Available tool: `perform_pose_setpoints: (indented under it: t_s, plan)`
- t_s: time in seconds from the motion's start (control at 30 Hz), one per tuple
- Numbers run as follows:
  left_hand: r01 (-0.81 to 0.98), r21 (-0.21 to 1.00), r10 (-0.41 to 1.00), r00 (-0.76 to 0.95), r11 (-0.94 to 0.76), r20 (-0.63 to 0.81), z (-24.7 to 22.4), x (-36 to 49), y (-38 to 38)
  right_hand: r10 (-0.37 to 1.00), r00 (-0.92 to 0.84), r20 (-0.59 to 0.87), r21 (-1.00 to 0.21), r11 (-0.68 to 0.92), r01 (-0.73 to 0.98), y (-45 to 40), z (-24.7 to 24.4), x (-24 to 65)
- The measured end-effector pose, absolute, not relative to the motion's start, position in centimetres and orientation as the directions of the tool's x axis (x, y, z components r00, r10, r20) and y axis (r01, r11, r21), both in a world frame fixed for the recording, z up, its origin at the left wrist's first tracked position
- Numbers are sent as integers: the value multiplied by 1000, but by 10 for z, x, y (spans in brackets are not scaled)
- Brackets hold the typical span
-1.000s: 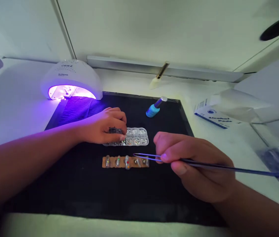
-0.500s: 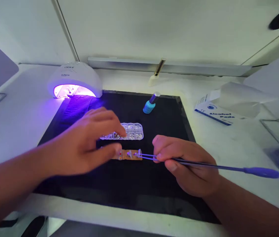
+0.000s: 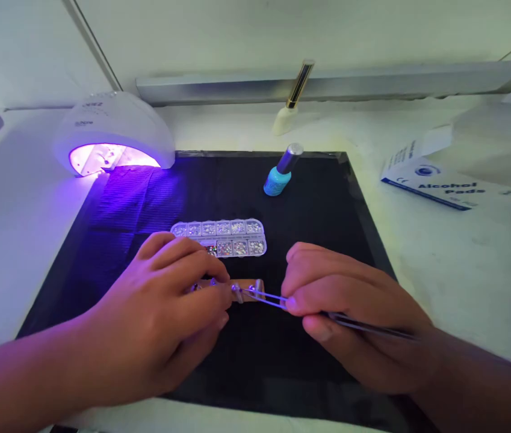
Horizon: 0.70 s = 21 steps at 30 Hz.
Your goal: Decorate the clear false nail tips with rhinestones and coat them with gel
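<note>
A brown strip [image 3: 248, 293] lies on the black mat, bearing several small shiny pieces that look like nail tips with gems. My left hand [image 3: 169, 307] covers its left part, thumb and fingers closed on the strip by one of the pieces. In my right hand [image 3: 345, 307] is a pair of tweezers [image 3: 271, 299], gripped between thumb and fingers. Their points reach the strip from the right, beside a shiny piece; whether they pinch anything is too small to tell. Just behind the strip sits a clear gem case [image 3: 255, 236] with many small compartments, partly hidden by my left fingers.
At the back left a white UV nail lamp [image 3: 115, 129] glows purple over a dark ribbed cloth [image 3: 124, 198]. A blue polish bottle [image 3: 277, 180] stands on the black mat [image 3: 322, 210]; a white bottle [image 3: 285, 120] stands behind. An alcohol pads box [image 3: 436, 180] lies right.
My left hand has come down from above the gem case and closed at the strip. The tweezers' points have shifted slightly left along it. The camera view has moved closer.
</note>
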State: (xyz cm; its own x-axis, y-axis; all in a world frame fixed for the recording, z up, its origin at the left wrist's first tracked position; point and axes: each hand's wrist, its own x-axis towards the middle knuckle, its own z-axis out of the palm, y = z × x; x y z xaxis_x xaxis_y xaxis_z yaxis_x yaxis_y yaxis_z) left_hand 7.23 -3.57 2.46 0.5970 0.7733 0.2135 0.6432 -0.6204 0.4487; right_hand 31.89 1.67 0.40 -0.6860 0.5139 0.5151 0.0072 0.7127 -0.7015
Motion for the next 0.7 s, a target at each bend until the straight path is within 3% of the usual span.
perform_pose_setpoints:
  t_s: [0.4,0.7]
  plan:
    - [667,363,758,599,-651,258,22,74,-33,487,-713,505,-642,764,67,14,5,318]
    - [674,362,763,599,-644,242,23,75,-33,487,-712,506,-631,772,79,12,4,316]
